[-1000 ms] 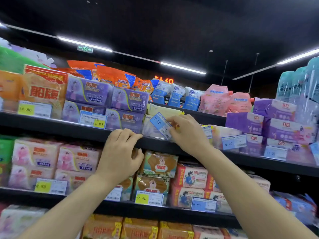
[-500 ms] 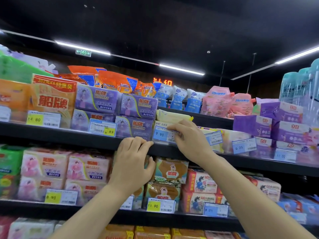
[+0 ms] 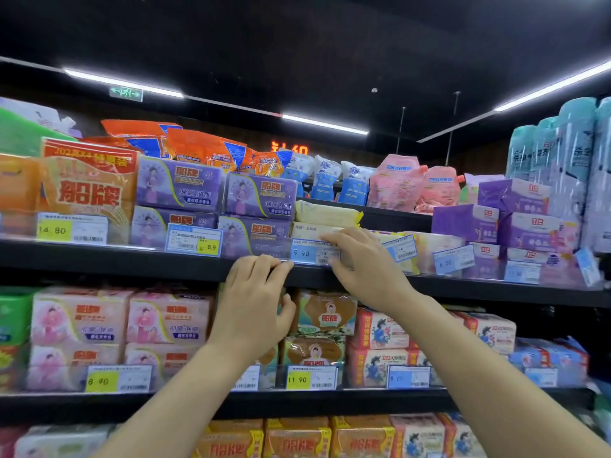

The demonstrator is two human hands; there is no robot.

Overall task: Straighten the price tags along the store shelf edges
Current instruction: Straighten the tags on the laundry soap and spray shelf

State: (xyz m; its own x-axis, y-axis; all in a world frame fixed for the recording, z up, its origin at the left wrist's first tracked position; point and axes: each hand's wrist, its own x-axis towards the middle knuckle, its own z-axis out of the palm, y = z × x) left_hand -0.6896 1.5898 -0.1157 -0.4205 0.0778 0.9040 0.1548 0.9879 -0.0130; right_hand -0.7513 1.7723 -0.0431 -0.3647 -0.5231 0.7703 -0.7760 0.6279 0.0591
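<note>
Setting: I see a dim store aisle, dark ceiling with strip lights, and black shelves packed with soap and detergent packs.
Upper shelf edge [image 3: 132, 264]: a black rail running across the view, carrying the price tags.
Left hand [image 3: 253, 304]: fingers together and bent over the rail's front lip just left of the blue tag; I see nothing gripped in them.
Right hand [image 3: 362, 264]: fingers curled onto the blue tag's right end, thumb under its lower edge.
Blue price tag [image 3: 305, 253]: reads 9.90, sits level on the rail, in front of pale yellow packs [image 3: 325, 213].
Neighbouring tags [image 3: 454, 259]: to the right, tilted.
</note>
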